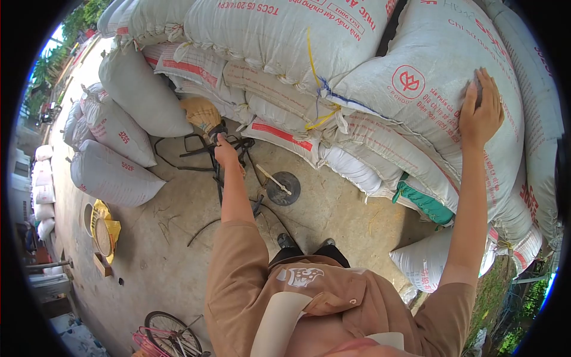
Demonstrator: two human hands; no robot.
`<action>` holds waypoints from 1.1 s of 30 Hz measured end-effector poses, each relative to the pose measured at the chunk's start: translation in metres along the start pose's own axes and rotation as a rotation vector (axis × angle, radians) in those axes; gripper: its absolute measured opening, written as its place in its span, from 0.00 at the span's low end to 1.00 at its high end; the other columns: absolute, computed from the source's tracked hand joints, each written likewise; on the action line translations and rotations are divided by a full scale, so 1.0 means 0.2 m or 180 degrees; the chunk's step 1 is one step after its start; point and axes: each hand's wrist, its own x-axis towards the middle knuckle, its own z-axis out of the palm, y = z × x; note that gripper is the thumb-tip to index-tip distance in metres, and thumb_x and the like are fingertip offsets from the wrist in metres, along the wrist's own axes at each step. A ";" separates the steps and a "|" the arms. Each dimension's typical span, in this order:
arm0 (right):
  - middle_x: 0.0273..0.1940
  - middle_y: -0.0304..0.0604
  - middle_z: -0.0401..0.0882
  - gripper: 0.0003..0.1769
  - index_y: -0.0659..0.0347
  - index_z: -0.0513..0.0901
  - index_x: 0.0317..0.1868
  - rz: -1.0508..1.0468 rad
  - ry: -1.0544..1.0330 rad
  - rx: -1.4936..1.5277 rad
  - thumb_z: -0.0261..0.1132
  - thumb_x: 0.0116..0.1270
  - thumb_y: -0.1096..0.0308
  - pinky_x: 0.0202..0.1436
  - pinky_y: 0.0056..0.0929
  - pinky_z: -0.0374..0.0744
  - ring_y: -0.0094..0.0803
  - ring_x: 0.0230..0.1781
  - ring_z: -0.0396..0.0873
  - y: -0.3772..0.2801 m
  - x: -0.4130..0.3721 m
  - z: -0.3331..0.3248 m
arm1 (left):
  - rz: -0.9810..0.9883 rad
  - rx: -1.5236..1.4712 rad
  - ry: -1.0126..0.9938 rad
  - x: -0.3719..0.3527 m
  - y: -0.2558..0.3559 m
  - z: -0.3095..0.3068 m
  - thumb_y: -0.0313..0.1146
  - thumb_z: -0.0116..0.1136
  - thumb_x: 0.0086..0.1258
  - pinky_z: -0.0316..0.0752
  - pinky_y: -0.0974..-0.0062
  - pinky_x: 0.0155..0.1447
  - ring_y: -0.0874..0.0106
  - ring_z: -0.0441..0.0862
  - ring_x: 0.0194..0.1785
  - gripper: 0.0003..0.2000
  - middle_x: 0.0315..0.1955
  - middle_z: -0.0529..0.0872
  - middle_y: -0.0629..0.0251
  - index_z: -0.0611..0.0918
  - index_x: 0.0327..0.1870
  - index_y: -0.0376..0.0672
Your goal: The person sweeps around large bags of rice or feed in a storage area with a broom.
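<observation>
My left hand [226, 153] is closed round the dark handle of a straw-coloured brush or hand broom [202, 114], its bristles beside the base of the stacked sacks. Against a large white sack [440, 77] with a red round logo, my right hand [482, 110] lies flat, fingers apart. Yellow and blue ties [324, 89] hang at that sack's left corner. Below my left hand, black straps [235, 146] lie tangled on the concrete. Close by is a dark round disc [284, 188] with a pale stick across it.
More filled sacks [116, 172] stand at the left. A yellow bag [106, 229] holding a round container is on the floor at lower left. A bicycle [172, 334] is at the bottom. A green bundle [425, 199] sticks out under the stack at right.
</observation>
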 end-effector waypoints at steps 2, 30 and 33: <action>0.53 0.31 0.76 0.16 0.49 0.79 0.49 0.0025 0.0018 -0.0018 0.54 0.63 0.58 0.62 0.34 0.61 0.30 0.58 0.70 -0.01 0.00 0.00 | -0.0688 -0.1224 0.0089 0.09 -0.03 0.02 0.60 0.35 0.67 0.71 0.56 0.41 0.47 0.78 0.40 0.34 0.33 0.80 0.44 0.77 0.38 0.29; 0.53 0.30 0.76 0.15 0.49 0.79 0.48 0.0031 0.0531 0.0188 0.59 0.58 0.67 0.64 0.43 0.58 0.27 0.56 0.72 -0.08 -0.07 -0.20 | -0.0541 -0.1590 -0.2258 -0.85 -0.34 -0.19 0.59 0.42 0.66 0.64 0.76 0.20 0.74 0.70 0.15 0.26 0.15 0.73 0.66 0.72 0.26 0.41; 0.44 0.35 0.81 0.18 0.52 0.79 0.47 -0.0020 0.0389 0.1681 0.61 0.54 0.76 0.59 0.43 0.65 0.25 0.37 0.80 -0.22 -0.37 -0.47 | -0.0521 -0.1850 -0.2671 -1.08 -0.33 -0.22 0.57 0.44 0.67 0.65 0.80 0.20 0.77 0.70 0.16 0.24 0.17 0.74 0.66 0.73 0.36 0.40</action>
